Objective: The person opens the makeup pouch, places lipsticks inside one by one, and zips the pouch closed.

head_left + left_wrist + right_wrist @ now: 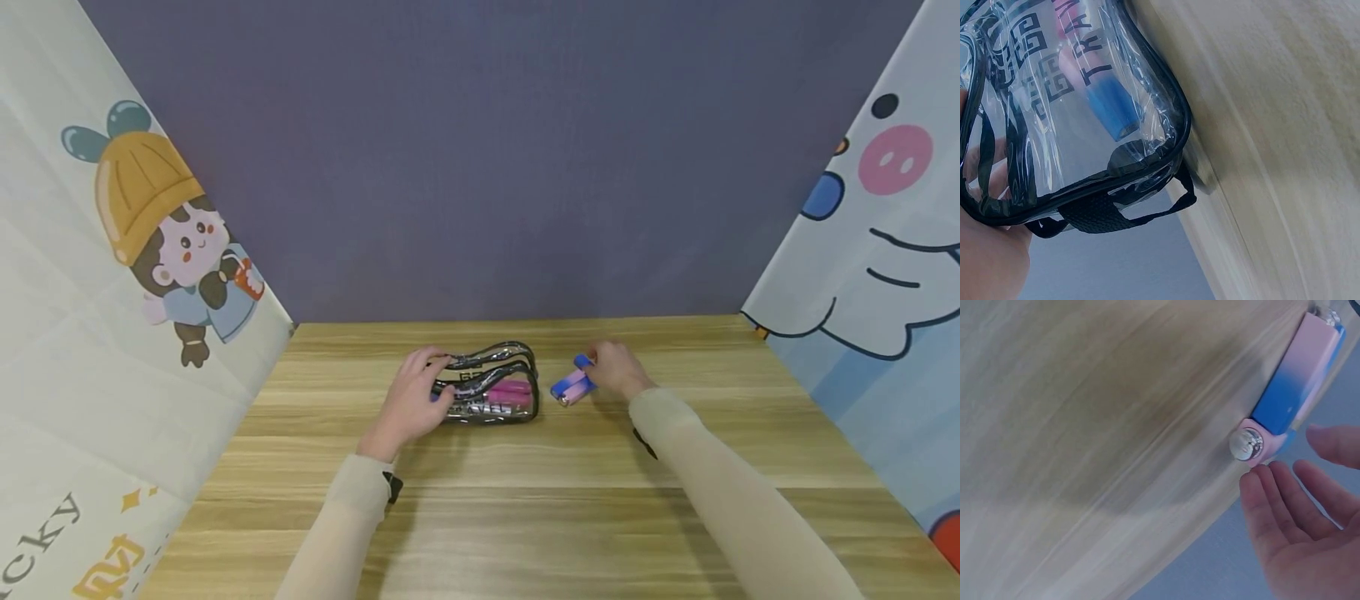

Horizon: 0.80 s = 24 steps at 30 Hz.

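A clear travel pouch [472, 408] with black trim and dark lettering lies on the table, its top gaping. My left hand [412, 400] grips its left end; in the left wrist view, fingers show through the clear plastic [1079, 156]. Inside the pouch are bright pink tubes [510, 392] and a pink-and-blue tube [1113, 106]. To the pouch's right lie a few small pink-to-blue tubes [1297, 372], side by side, with clear rounded ends. My right hand [617, 369] is at their far end, fingertips close to one tube [1259, 442], thumb apart from the fingers.
The wooden table [525, 517] meets a dark grey-purple wall [495, 167] at the back. Cartoon-printed cloths hang at the left [75, 333] and right [892, 292] sides.
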Each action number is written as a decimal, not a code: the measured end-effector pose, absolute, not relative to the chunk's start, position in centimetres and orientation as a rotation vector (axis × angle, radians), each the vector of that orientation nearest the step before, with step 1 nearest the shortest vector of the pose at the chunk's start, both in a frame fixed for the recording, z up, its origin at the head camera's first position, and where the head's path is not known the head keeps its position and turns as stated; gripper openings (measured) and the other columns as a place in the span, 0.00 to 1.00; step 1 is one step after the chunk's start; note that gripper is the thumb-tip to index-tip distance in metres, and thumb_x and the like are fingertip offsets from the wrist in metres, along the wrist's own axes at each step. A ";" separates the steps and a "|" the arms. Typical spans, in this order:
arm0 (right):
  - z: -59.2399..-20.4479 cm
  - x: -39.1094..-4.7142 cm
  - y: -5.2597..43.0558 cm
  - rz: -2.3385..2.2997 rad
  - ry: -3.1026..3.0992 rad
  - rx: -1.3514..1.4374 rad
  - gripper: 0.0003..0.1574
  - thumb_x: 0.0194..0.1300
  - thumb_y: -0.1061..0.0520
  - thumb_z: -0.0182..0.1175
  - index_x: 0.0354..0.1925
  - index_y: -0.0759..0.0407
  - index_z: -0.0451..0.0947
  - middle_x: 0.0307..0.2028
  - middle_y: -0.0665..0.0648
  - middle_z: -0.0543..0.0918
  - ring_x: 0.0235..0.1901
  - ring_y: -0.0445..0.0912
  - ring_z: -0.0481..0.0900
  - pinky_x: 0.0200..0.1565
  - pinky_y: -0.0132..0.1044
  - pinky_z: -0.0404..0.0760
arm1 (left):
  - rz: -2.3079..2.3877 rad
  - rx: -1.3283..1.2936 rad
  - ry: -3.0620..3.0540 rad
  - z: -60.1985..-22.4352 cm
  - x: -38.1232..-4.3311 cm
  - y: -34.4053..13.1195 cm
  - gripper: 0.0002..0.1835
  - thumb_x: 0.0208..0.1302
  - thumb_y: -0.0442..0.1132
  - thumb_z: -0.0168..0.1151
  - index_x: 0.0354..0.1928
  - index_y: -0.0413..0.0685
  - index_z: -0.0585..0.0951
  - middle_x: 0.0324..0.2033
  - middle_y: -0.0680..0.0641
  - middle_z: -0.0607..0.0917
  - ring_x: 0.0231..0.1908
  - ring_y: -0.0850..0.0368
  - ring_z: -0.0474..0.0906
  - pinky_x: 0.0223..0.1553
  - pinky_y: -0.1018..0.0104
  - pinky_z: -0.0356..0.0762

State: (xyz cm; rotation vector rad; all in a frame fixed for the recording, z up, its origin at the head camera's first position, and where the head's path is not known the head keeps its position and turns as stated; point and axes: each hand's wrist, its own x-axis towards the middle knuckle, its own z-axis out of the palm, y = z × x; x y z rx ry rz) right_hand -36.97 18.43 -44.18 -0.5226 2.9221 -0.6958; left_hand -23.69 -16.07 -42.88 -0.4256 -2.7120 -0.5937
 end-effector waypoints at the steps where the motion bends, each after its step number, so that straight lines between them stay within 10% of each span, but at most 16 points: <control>1: -44.2 -37.0 18.5 -0.697 2.918 -0.513 0.20 0.71 0.57 0.60 0.53 0.71 0.79 0.46 0.68 0.84 0.42 0.56 0.80 0.47 0.54 0.80 | -0.593 -0.426 -2.712 -42.8 -23.7 -16.1 0.29 0.67 0.44 0.57 0.66 0.36 0.75 0.68 0.41 0.71 0.71 0.42 0.61 0.73 0.44 0.58; 24: -44.5 -37.3 19.0 -0.652 2.851 -0.406 0.16 0.68 0.62 0.58 0.49 0.73 0.80 0.41 0.65 0.85 0.37 0.53 0.80 0.42 0.49 0.82 | -0.587 -0.418 -2.725 -42.8 -23.7 -16.1 0.29 0.67 0.44 0.57 0.66 0.36 0.75 0.68 0.41 0.71 0.71 0.42 0.60 0.73 0.45 0.57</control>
